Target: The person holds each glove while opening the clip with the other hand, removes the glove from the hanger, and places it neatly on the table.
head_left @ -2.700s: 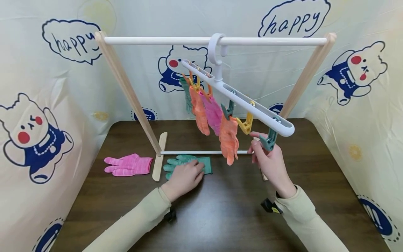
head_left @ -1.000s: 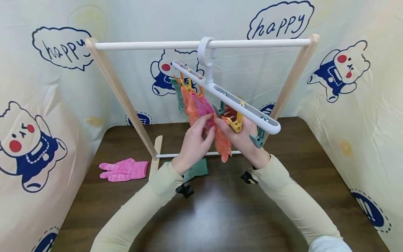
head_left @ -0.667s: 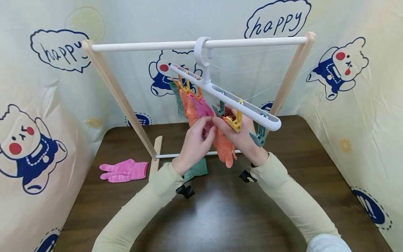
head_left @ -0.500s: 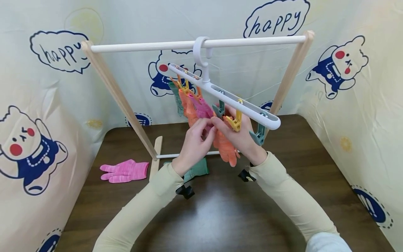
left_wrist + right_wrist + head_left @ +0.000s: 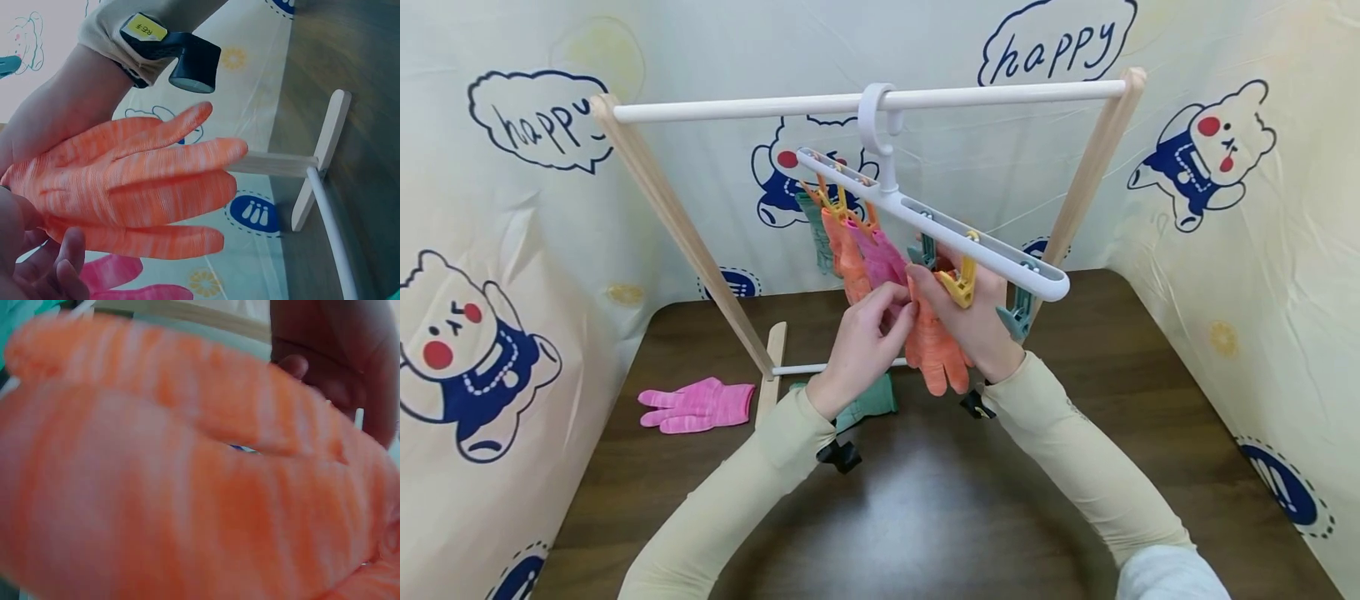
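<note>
Between the left hand and right hand, both pinching its upper edge, hangs an orange-streaked knit glove.

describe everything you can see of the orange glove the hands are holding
The orange knit-looking fabric glove has paler streaks and separate, slightly spread fingers. It hangs fingers down, cuff end up, below the white plastic hanger. The left hand and right hand hold it near the cuff, one on each side. The hands largely hide the cuff, so whether the teal plastic clip there grips it cannot be told.
</note>
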`<act>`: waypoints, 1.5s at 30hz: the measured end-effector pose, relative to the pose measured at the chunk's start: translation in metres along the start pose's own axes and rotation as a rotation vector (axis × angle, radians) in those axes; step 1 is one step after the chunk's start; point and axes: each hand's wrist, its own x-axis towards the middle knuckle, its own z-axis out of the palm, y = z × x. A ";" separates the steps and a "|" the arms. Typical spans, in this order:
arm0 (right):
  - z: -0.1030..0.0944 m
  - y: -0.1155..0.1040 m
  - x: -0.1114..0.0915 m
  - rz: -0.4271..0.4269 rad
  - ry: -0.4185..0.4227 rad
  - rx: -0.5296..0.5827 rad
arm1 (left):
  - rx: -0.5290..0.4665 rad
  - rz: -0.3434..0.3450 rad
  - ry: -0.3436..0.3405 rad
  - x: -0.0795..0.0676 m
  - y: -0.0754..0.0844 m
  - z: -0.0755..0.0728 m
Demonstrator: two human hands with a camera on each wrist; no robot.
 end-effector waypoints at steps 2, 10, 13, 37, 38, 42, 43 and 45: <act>0.000 0.001 0.000 -0.016 0.023 -0.024 | 0.007 0.005 -0.006 0.000 0.000 0.000; 0.002 0.003 0.001 -0.057 0.102 -0.108 | 0.020 0.004 -0.012 0.001 0.000 -0.001; 0.002 0.002 0.001 -0.051 0.139 -0.146 | 0.026 0.006 -0.014 0.001 0.001 -0.001; 0.006 0.002 -0.004 -0.021 0.251 -0.133 | 0.134 -0.005 -0.048 -0.002 -0.003 -0.004; 0.007 0.003 -0.004 -0.029 0.253 -0.131 | 0.134 -0.007 -0.047 -0.003 -0.003 -0.004; 0.009 0.006 -0.005 -0.064 0.265 -0.111 | 0.133 -0.025 -0.039 -0.005 -0.007 -0.006; 0.009 0.006 -0.005 -0.067 0.269 -0.100 | 0.136 -0.029 -0.036 -0.006 -0.008 -0.006; 0.009 0.007 -0.005 -0.065 0.273 -0.088 | 0.142 -0.032 -0.030 -0.007 -0.009 -0.006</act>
